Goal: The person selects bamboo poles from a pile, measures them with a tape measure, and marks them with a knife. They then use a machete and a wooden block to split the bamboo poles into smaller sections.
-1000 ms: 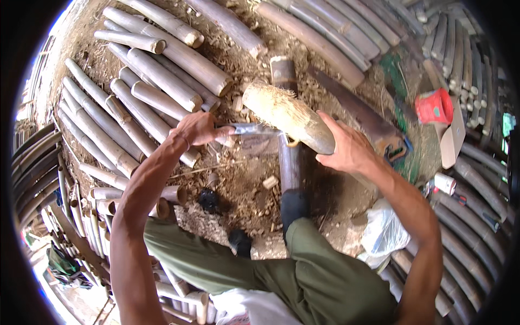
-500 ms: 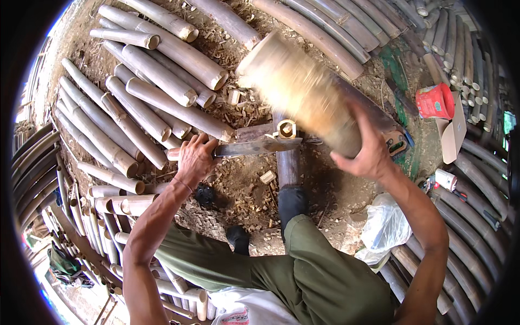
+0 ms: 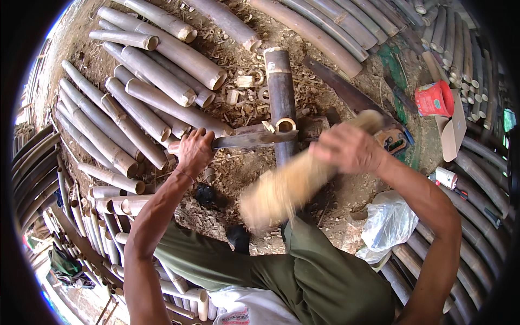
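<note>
My left hand (image 3: 196,153) is closed round the wooden handle of a machete (image 3: 254,140). Its blade lies level across a dark bamboo pole (image 3: 280,89), just below a pale, open cut end facing me. A small pale chip (image 3: 268,127) sits against the blade's upper side. My right hand (image 3: 346,149) grips a thick wooden mallet (image 3: 290,189), smeared by motion; its broad end points down toward my knees and its narrow end sticks out past my fingers. The mallet covers the pole's near part and most of my foot there.
Cut bamboo poles (image 3: 162,67) lie in rows to the left, with more at the far side. A handsaw (image 3: 352,95) rests on the ground at right, near a red container (image 3: 434,99). A plastic bag (image 3: 390,219) lies beside my right arm. Wood chips (image 3: 244,81) litter the ground.
The mallet has swung from beyond the machete, pointing up and left, down toward my knees. The far part of the bamboo pole now shows. My left hand and the machete have barely shifted.
</note>
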Motion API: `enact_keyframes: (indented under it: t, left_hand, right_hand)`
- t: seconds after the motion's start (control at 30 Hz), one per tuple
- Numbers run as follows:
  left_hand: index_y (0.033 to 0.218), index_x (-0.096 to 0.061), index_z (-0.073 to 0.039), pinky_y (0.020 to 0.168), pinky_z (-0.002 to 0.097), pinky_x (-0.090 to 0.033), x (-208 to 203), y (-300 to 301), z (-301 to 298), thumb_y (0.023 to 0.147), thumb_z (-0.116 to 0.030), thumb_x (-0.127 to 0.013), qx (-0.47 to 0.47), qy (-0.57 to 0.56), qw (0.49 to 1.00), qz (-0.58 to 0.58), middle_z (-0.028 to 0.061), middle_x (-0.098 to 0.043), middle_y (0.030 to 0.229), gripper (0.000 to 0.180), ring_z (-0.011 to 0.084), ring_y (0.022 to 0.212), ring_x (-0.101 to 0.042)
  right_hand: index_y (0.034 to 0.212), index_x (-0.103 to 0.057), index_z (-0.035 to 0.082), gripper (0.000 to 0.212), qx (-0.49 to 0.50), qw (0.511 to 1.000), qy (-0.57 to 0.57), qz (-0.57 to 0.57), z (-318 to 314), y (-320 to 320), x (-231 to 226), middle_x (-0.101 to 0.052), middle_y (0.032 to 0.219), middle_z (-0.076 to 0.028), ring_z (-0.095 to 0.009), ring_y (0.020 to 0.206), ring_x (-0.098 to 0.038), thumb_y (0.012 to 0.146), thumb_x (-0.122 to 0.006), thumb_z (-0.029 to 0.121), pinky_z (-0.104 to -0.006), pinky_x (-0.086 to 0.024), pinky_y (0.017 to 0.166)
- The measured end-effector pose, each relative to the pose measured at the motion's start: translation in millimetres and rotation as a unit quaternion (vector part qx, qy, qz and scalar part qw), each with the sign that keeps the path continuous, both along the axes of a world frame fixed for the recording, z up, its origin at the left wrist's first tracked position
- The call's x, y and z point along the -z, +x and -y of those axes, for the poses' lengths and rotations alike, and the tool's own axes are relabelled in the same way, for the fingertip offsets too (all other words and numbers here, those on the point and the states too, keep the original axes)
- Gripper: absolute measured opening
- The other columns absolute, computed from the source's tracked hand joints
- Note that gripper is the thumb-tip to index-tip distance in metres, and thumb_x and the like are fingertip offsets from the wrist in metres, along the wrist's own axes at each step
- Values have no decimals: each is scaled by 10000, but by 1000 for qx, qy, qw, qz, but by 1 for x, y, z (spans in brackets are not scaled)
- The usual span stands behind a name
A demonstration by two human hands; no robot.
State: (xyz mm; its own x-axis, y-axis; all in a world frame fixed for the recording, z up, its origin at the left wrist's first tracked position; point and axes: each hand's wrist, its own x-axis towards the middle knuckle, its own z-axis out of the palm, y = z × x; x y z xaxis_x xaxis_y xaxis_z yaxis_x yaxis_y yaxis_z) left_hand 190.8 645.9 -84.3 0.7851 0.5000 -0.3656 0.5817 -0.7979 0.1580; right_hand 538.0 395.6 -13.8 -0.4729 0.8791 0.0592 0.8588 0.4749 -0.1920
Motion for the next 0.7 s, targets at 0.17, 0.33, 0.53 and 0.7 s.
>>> enact_keyframes:
  t: [0.17, 0.33, 0.53, 0.7]
  left_hand:
    - [1028, -627, -65, 563, 355, -523, -3, -2, -11, 919, -442, -668, -84, -159, 983, 30, 74, -615, 829, 395, 192, 708, -624]
    - [1075, -551, 47, 433, 391, -516, -12, 14, -90, 972, -623, -474, -365, -92, 900, 219, 146, -647, 676, 682, 221, 542, -643]
    - [1262, -417, -14, 898, 517, -499, -26, 6, -152, 911, -314, -664, -287, 187, 932, 120, 257, -588, 1154, 523, 443, 1119, -580]
    - [1333, -447, -62, 999, 538, -407, -31, 24, -147, 900, -348, -635, -258, 242, 933, 67, 186, -507, 1302, 551, 344, 1256, -475]
  right_hand:
    - [1460, -395, 75, 948, 191, 976, -86, -65, 54, -18, -15, -591, 1221, -190, -345, 997, -645, 655, -857, 268, -434, -568, 826]
    - [1465, -342, -7, 955, 579, 772, -158, -210, 203, -143, 37, -539, 1287, -275, -436, 1204, -539, 712, -821, 332, -499, -448, 1022]
    - [1432, -373, -28, 813, 726, 664, -151, -94, 274, -268, 70, -536, 1309, -274, -432, 1237, -510, 803, -748, 323, -494, -437, 1025]
    - [1387, -413, -23, 714, 706, 660, -236, -100, 277, -285, 70, -544, 1278, -274, -440, 1201, -520, 817, -722, 275, -501, -449, 990]
